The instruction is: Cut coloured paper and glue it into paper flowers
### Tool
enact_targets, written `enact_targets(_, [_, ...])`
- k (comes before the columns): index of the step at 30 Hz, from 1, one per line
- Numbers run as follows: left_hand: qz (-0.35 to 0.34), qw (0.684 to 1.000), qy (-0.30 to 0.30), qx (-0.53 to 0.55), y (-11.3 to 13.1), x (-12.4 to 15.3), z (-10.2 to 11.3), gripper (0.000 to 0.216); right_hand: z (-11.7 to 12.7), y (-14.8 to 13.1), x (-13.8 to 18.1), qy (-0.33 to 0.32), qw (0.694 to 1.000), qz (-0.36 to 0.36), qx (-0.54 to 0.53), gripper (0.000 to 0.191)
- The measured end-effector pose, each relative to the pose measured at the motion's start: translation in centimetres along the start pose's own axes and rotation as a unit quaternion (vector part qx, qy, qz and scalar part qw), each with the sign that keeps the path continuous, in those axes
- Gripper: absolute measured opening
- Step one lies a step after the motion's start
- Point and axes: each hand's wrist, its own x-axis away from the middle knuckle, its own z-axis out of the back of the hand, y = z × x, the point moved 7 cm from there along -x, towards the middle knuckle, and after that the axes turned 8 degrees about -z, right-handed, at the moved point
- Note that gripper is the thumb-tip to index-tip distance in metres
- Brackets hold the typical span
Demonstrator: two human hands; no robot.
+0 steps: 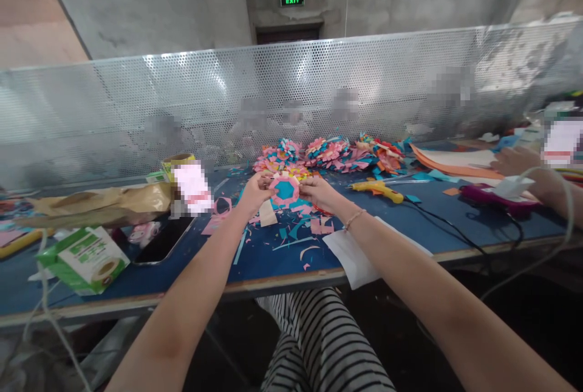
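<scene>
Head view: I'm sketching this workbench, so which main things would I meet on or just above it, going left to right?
Green-and-white box, dark-screened phone, left hand, pink paper ring, right hand, yellow glue gun, purple object.

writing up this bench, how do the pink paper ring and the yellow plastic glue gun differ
The pink paper ring is held up between the left hand and right hand; the yellow plastic glue gun lies unheld. The ring is a flat band around an open middle; the glue gun is elongated, narrowing at one end. Both are over the blue tabletop.
</scene>
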Motion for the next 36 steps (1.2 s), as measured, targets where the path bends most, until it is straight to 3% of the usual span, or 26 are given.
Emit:
enact_targets(8, [-0.027,0.999,-0.003,-0.035,-0.7,-0.4,0.5,0.047,-0.1,-0.1,0.2,-0.007,1.000,-0.003,0.029,0.029])
enact_targets(21, [-0.050,0.997,0.000,-0.057,0.2,-0.5,0.4,0.044,-0.5,-0.6,0.4,-0.009,0.999,0.016,0.039,0.032])
enact_targets(25, [-0.080,0.992,0.018,-0.092,0.8,-0.5,0.8,0.037,-0.9,-1.2,0.5,-0.011,0.992,0.074,0.103,0.039])
enact_targets(28, [-0.099,0.986,0.022,-0.132,1.4,-0.4,0.7,0.032,-1.2,-1.9,0.6,0.016,0.961,0.166,0.219,0.039])
enact_targets(32, [-0.148,0.965,-0.024,-0.216,2.4,-0.1,-0.2,0.021,-1.3,-3.0,1.4,0.075,0.899,0.264,0.341,0.021])
enact_targets(36, [-0.281,0.900,-0.048,-0.330,3.7,0.5,-1.2,0.014,-2.2,-4.3,2.9,0.103,0.825,0.349,0.433,0.014])
